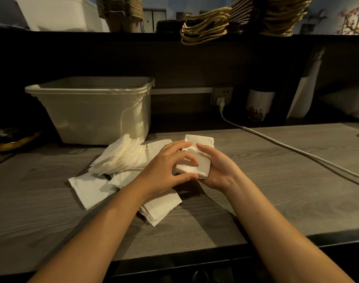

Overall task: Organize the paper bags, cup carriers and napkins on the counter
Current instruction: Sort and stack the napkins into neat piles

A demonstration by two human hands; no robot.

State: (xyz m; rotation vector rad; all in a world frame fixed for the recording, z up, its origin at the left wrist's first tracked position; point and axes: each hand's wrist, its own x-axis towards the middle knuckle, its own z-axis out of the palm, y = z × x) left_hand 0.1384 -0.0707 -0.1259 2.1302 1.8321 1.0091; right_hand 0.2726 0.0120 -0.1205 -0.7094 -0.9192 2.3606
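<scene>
Both hands, left [164,170] and right [217,170], curl fingers [186,158] round a napkin stack [195,162]; loose napkins [121,158] litter the worktop [256,190].

matt white paper napkins [121,158] lie on a grey wood-grain counter [256,180] beside a smooth translucent plastic bin [88,107].
</scene>
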